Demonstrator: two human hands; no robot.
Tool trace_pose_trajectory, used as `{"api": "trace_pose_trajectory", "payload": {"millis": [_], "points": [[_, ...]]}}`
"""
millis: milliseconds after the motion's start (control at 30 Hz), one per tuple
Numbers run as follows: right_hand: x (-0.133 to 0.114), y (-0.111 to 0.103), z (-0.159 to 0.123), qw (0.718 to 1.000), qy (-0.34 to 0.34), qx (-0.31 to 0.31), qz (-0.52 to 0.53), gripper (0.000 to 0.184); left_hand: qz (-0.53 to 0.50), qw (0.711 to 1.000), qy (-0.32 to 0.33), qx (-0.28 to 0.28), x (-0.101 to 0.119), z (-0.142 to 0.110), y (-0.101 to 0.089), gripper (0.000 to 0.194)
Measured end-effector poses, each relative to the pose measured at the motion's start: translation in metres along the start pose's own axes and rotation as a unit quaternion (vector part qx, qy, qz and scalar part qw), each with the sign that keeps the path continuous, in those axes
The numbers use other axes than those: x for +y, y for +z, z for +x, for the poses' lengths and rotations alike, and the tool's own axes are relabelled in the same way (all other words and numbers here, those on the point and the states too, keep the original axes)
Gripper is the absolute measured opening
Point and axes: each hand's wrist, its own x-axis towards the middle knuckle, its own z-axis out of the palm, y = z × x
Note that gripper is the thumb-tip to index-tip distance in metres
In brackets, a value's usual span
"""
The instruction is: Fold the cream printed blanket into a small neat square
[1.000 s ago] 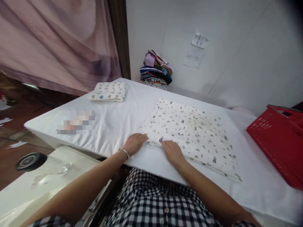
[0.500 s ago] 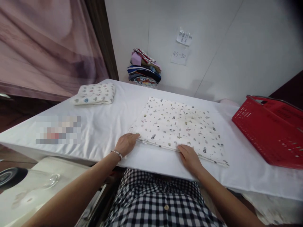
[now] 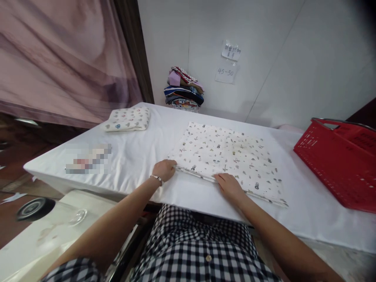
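A white cloth (image 3: 223,150) with a small scattered print lies folded flat in layers on the white-covered table (image 3: 164,135). At its near left corner, my left hand (image 3: 164,170), with a bracelet at the wrist, has its fingers closed on the edge. My right hand (image 3: 231,188) grips the near edge further right, fingers together over the top layer; its thumb is hidden. The cloth's near right corner lies loose on the table.
Another folded printed cloth (image 3: 127,119) rests at the back left, behind a blurred item (image 3: 88,159). A red plastic basket (image 3: 337,164) stands at the right. A stack of folded textiles (image 3: 184,88) sits behind the table by the wall. A white stool-like surface (image 3: 58,231) is below left.
My right hand has slid slightly left along the near edge of the cloth. My left hand stays at the corner. The view has shifted a little to the left.
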Motion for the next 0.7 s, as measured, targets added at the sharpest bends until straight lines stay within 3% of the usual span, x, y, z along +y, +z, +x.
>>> {"api": "trace_pose_trajectory", "payload": {"millis": [133, 267, 333, 533, 700], "points": [[0.01, -0.001, 0.002, 1.0, 0.005, -0.013, 0.014, 0.048, -0.013, 0.997, -0.045, -0.057, 0.007, 0.021, -0.013, 0.031], [0.019, -0.001, 0.001, 0.997, 0.06, -0.015, 0.045, 0.052, -0.021, 0.996, -0.05, -0.067, 0.007, 0.031, -0.014, 0.031], [0.019, 0.001, 0.001, 0.997, 0.051, -0.001, 0.051, 0.052, -0.027, 0.996, -0.055, -0.07, 0.006, 0.031, -0.013, 0.033], [-0.006, 0.006, 0.01, 0.997, -0.032, 0.07, 0.02, 0.033, -0.038, 0.994, -0.071, -0.079, 0.005, 0.034, -0.012, 0.034], [-0.017, 0.013, 0.026, 0.994, -0.041, 0.098, -0.002, 0.023, -0.037, 0.994, -0.07, -0.076, 0.006, 0.035, -0.011, 0.035]]}}
